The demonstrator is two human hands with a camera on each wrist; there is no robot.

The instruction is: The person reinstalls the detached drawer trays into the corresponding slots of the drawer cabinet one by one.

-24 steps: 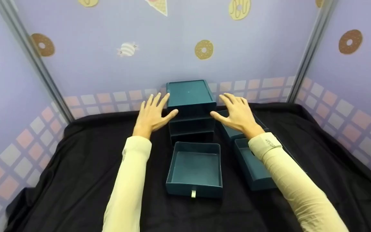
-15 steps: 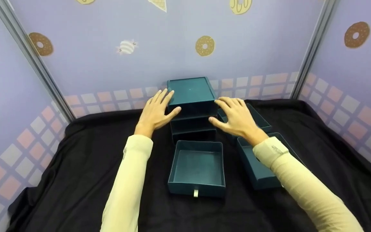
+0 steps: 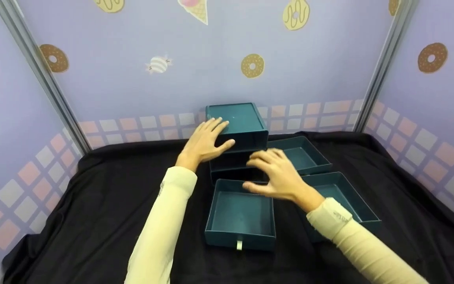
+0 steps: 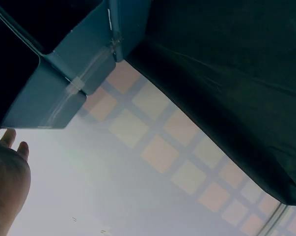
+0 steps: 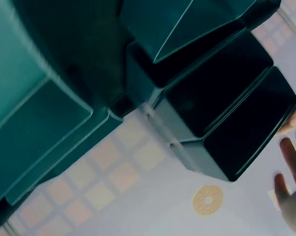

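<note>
A dark teal drawer cabinet (image 3: 237, 118) with stacked open slots stands against the back wall; clear tape joins its tiers in the right wrist view. My left hand (image 3: 205, 144) lies at its top left edge, fingers stretched over the top and thumb across the front. My right hand (image 3: 278, 175) hovers in front of the lower slots, over the far right corner of a loose drawer (image 3: 240, 213), fingers loosely bent with nothing between them. That drawer has a small pale pull tab (image 3: 239, 245). In the left wrist view, my left hand (image 4: 10, 177) shows below the cabinet's side (image 4: 44, 103).
Two more loose teal drawers lie to the right: one farther back (image 3: 300, 156), one nearer (image 3: 339, 193) and partly behind my right forearm. Black cloth (image 3: 105, 213) covers the table. Patterned walls (image 3: 195, 71) enclose the back and sides.
My left hand has moved right onto the cabinet's top left edge. My right hand has dropped from the cabinet's upper right toward the front drawer. The drawers stay in place.
</note>
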